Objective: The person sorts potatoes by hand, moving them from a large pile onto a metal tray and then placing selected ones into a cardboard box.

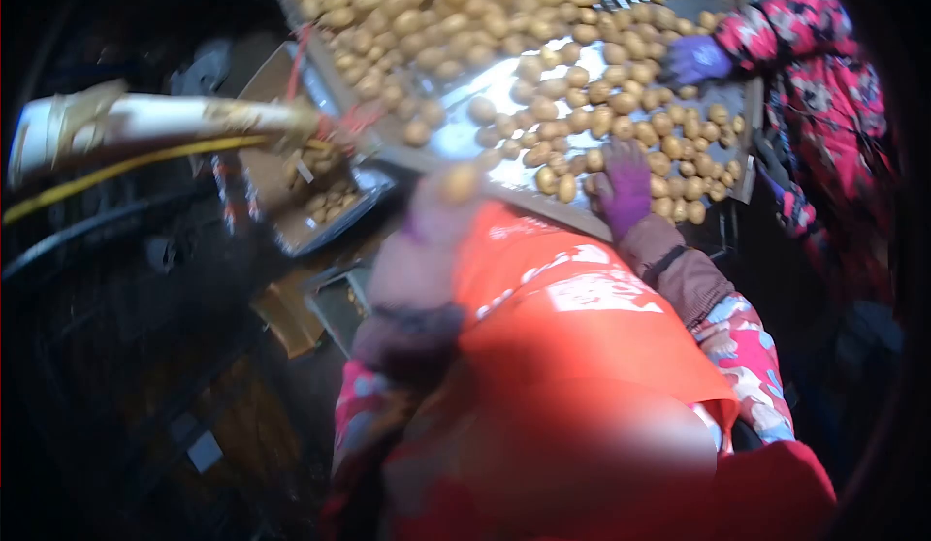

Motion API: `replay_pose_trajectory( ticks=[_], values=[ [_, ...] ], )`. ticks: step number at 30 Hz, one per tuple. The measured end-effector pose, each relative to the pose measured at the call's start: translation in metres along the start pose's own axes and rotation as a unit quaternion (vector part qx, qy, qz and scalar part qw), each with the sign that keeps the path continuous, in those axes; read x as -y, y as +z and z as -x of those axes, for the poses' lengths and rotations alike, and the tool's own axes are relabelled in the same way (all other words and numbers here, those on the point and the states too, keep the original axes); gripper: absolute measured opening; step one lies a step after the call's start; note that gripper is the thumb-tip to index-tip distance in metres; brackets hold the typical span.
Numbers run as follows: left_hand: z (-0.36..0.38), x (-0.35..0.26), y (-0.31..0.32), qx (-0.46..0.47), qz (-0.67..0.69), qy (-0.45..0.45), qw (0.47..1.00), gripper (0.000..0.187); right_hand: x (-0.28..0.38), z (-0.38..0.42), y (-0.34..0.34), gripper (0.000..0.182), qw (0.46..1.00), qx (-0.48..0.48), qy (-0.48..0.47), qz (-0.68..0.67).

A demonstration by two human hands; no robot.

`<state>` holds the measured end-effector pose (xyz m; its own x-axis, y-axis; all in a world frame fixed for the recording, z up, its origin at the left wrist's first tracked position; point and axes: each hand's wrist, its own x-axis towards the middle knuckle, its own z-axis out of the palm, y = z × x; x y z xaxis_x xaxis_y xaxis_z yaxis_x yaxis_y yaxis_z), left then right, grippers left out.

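Observation:
My left hand (pixel 432 213), in a purple glove and smeared by motion, is raised beside the near left edge of a metal sorting table. A potato (pixel 459 183) shows at its fingers, held in them. My right hand (pixel 626 187), also gloved in purple, reaches over the near edge of the table (pixel 465 139). Its fingers lie forward among the loose potatoes (pixel 599 119), apart from the thumb. Whether it touches one particular potato is hard to make out.
Across the table on the right, a co-worker's gloved hand (pixel 696 59) reaches onto the potatoes. At the left, a cardboard box (pixel 257 168) holds some potatoes, with a white pipe (pixel 165 124) passing above it. A crate (pixel 335 303) stands lower down.

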<state>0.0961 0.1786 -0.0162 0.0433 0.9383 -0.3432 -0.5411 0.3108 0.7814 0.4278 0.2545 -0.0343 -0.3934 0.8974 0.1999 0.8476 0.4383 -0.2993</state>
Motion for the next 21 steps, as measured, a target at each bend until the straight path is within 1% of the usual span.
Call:
replay_pose_trajectory(
  ticks=[1, 2, 3, 4, 5, 6, 7, 8, 9, 11, 12, 13, 14, 15, 16, 17, 18, 19, 21],
  values=[
    [0.016, -0.004, -0.038, 0.051, 0.211, -0.032, 0.976, 0.035, -0.004, -0.002, -0.002, 0.052, 1.0, -0.005, 0.003, -0.004],
    [0.04, -0.013, -0.079, 0.089, 0.321, -0.047, 0.942, 0.036, -0.007, -0.008, -0.009, 0.053, 0.994, 0.079, 0.053, -0.051],
    [0.073, -0.029, -0.121, 0.091, 0.373, -0.039, 0.923, 0.037, -0.008, -0.013, -0.014, 0.055, 0.976, 0.158, 0.107, -0.102],
    [0.107, -0.049, -0.161, 0.052, 0.403, -0.025, 0.913, 0.039, -0.007, -0.007, -0.011, 0.054, 0.987, 0.097, 0.091, -0.086],
    [0.153, -0.066, -0.204, -0.185, 0.45, 0.005, 0.874, 0.049, -0.008, 0.002, -0.004, 0.054, 0.994, 0.039, 0.07, -0.069],
    [0.182, -0.097, -0.228, -0.327, 0.541, 0.039, 0.774, 0.06, -0.01, 0.005, -0.003, 0.053, 0.994, 0.035, 0.079, -0.065],
    [0.219, -0.106, -0.307, -0.341, 0.511, 0.028, 0.788, 0.047, -0.01, 0.007, -0.001, 0.052, 0.994, 0.03, 0.086, -0.067],
    [0.228, -0.122, -0.327, -0.419, 0.444, 0.036, 0.791, 0.045, -0.01, 0.01, 0.0, 0.052, 0.993, 0.026, 0.093, -0.071],
    [0.219, -0.133, -0.32, -0.453, 0.39, 0.036, 0.801, 0.043, -0.01, 0.011, -0.007, 0.05, 0.995, 0.025, 0.08, -0.062],
    [0.191, -0.134, -0.304, -0.394, 0.337, -0.005, 0.855, 0.039, -0.017, 0.014, -0.029, 0.047, 0.997, 0.025, 0.053, -0.04],
    [0.167, -0.128, -0.278, -0.349, 0.312, -0.031, 0.883, 0.037, -0.022, 0.018, -0.04, 0.045, 0.993, 0.076, 0.082, -0.032],
    [0.139, -0.118, -0.248, -0.242, 0.308, -0.077, 0.917, 0.035, -0.029, 0.024, -0.051, 0.042, 0.986, 0.126, 0.109, -0.024],
    [0.112, -0.104, -0.213, -0.141, 0.288, -0.126, 0.939, 0.034, -0.041, 0.033, -0.051, 0.04, 0.975, 0.177, 0.135, -0.023],
    [0.086, -0.086, -0.176, -0.036, 0.269, -0.171, 0.947, 0.033, -0.049, 0.045, -0.054, 0.037, 0.983, 0.113, 0.142, -0.011],
    [0.061, -0.077, -0.125, -0.191, 0.139, -0.198, 0.951, 0.036, -0.058, 0.061, -0.054, 0.034, 0.988, 0.05, 0.148, 0.001],
    [0.038, -0.056, -0.086, -0.153, 0.054, -0.205, 0.965, 0.04, -0.064, 0.073, -0.057, 0.032, 0.988, -0.014, 0.154, 0.015],
    [0.016, -0.036, -0.047, -0.116, -0.031, -0.206, 0.971, 0.045, -0.071, 0.086, -0.063, 0.032, 0.982, -0.008, 0.185, 0.032],
    [-0.001, -0.034, -0.005, -0.07, -0.055, -0.222, 0.971, 0.047, -0.074, 0.092, -0.076, 0.033, 0.975, -0.002, 0.215, 0.048],
    [-0.033, -0.02, 0.026, -0.046, -0.033, -0.287, 0.956, 0.052, -0.089, 0.106, -0.081, 0.036, 0.97, -0.016, 0.237, 0.056]
  ],
)
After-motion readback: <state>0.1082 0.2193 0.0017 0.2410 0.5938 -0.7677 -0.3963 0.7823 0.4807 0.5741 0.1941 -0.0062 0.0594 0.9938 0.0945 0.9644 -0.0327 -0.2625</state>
